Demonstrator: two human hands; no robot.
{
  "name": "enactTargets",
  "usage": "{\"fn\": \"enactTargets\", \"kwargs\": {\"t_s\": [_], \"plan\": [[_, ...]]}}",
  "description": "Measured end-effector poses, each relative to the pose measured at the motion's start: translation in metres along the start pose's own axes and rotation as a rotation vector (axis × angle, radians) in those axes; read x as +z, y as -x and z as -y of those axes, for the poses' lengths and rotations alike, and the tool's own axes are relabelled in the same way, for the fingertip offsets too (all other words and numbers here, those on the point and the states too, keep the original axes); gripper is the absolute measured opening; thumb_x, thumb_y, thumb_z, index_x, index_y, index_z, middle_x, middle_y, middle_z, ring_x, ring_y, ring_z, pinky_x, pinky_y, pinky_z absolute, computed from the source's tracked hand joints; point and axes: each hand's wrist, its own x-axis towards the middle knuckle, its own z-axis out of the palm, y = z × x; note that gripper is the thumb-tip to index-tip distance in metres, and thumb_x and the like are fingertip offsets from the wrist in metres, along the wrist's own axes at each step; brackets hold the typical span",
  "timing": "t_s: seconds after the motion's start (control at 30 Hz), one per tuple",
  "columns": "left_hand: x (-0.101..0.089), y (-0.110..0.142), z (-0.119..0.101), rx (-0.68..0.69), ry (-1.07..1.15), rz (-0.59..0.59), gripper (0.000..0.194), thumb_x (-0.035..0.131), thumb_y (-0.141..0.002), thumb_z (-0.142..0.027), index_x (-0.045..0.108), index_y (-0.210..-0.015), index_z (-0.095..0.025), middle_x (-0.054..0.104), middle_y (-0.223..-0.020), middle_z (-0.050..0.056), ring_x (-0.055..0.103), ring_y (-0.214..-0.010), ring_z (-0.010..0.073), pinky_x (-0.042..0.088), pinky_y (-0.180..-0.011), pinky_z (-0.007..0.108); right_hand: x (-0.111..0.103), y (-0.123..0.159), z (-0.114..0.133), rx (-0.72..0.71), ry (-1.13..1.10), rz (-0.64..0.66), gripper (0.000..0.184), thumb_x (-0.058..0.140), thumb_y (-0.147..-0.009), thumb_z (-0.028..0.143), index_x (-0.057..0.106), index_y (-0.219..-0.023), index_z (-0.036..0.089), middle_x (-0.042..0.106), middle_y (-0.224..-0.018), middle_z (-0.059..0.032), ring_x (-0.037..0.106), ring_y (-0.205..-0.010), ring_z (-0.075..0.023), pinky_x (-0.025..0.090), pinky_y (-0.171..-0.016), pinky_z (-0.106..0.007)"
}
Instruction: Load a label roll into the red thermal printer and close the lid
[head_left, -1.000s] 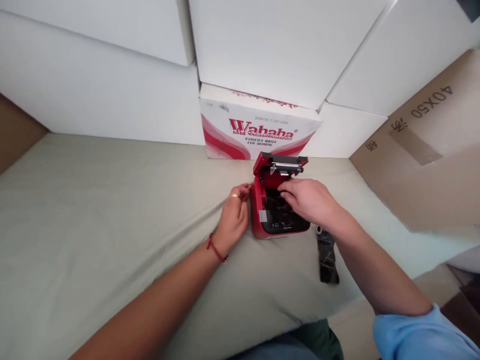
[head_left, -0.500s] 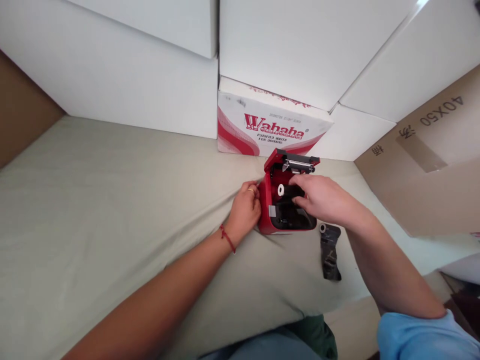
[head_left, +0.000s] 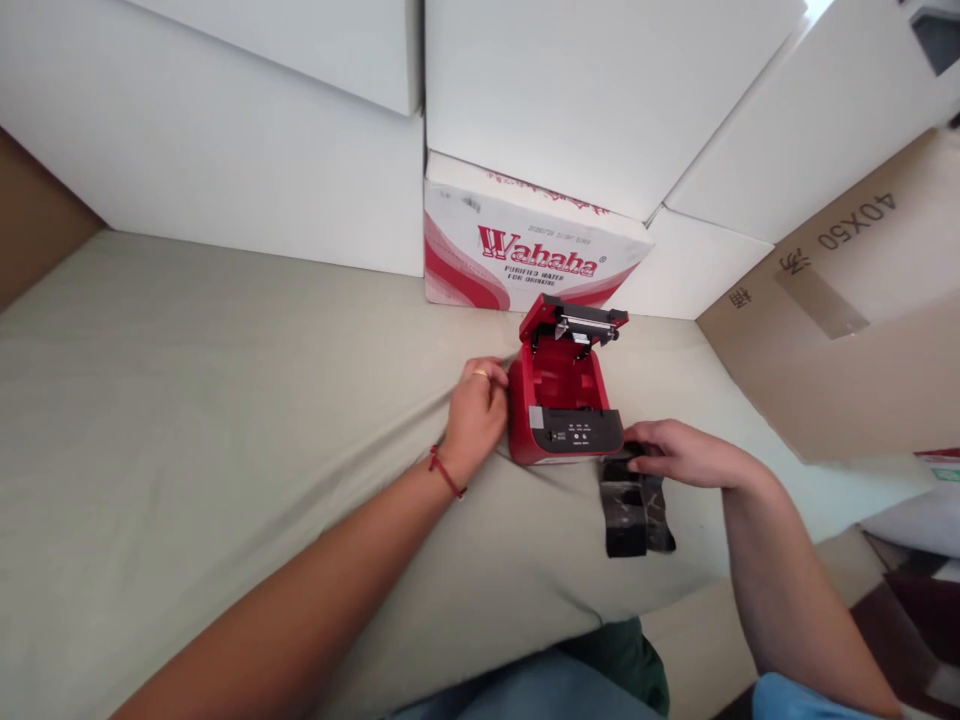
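Observation:
A red thermal printer (head_left: 523, 425) stands on the cloth with its lid (head_left: 540, 318) raised. Its red inside is bare, and the black front panel shows small buttons. My left hand (head_left: 478, 405) rests against the printer's left side, fingers curled in. By the front right corner, my right hand (head_left: 679, 452) pinches a black paper roll (head_left: 624, 515), whose loose end hangs flat toward me. Partly behind it lies a second black roll (head_left: 658, 520) with a crumpled tail. My fingers hide the tops of both rolls.
A Wahaha water carton (head_left: 536, 255) stands just behind the printer. White boxes (head_left: 262, 150) form a wall at the back. On the right is a brown cardboard box (head_left: 847, 330). A pale green, creased cloth (head_left: 225, 420) covers the surface.
My right hand has lifted the black roll out of the printer and brought it down to the right, beside the other roll. My left hand stays at the printer's side.

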Motion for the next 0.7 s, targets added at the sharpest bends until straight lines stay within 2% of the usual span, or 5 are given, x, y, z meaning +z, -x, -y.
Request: {"fn": "enactTargets", "kwargs": {"t_s": [0.13,0.23,0.43,0.6,0.7], "plan": [[-0.008,-0.001,-0.009,-0.055,-0.041,-0.057,0.021,0.044,-0.108,-0.029,0.064,-0.11,-0.022,0.069,-0.106,0.008,0.069,-0.1,0.0239,0.057,-0.098,0.041,0.015,0.001,-0.027,0.116,-0.024,-0.305,0.055,0.064,-0.097,0.059,0.078,-0.136,0.023,0.082,-0.122,-0.0096,0.072,-0.085,-0.0215,0.06,-0.08,-0.037],[-0.011,-0.002,-0.016,-0.082,-0.048,-0.012,0.027,0.043,-0.109,-0.037,0.067,-0.107,-0.023,0.07,-0.087,0.003,0.067,-0.082,0.022,0.054,-0.085,0.036,0.011,0.009,-0.056,0.235,0.004,-0.436,0.049,0.07,-0.09,0.053,0.081,-0.128,0.025,0.084,-0.115,-0.0091,0.07,-0.078,-0.0217,0.061,-0.079,-0.039],[-0.01,-0.001,-0.023,-0.118,-0.042,0.029,0.026,0.051,-0.103,-0.041,0.068,-0.094,-0.024,0.071,-0.079,0.001,0.065,-0.075,0.0218,0.049,-0.076,0.034,0.022,0.011,-0.078,0.192,-0.029,-0.358,0.049,0.061,-0.094,0.053,0.081,-0.128,0.025,0.083,-0.13,-0.0106,0.078,-0.114,-0.0283,0.063,-0.102,-0.044],[-0.01,-0.001,-0.024,-0.135,-0.022,0.019,0.027,0.048,-0.103,-0.04,0.067,-0.092,-0.024,0.067,-0.074,0.0,0.061,-0.07,0.0203,0.047,-0.072,0.033,0.032,0.016,-0.069,0.156,0.012,-0.305,0.054,0.062,-0.093,0.054,0.077,-0.136,0.024,0.078,-0.138,-0.0117,0.076,-0.112,-0.0281,0.062,-0.101,-0.044],[-0.008,-0.001,-0.024,-0.128,-0.005,0.017,0.026,0.049,-0.102,-0.039,0.067,-0.091,-0.024,0.066,-0.072,-0.001,0.059,-0.068,0.0195,0.047,-0.071,0.033,0.024,0.022,-0.063,0.174,0.055,-0.275,0.051,0.066,-0.089,0.048,0.08,-0.132,0.024,0.08,-0.132,-0.0127,0.075,-0.11,-0.0292,0.061,-0.101,-0.045]]}}
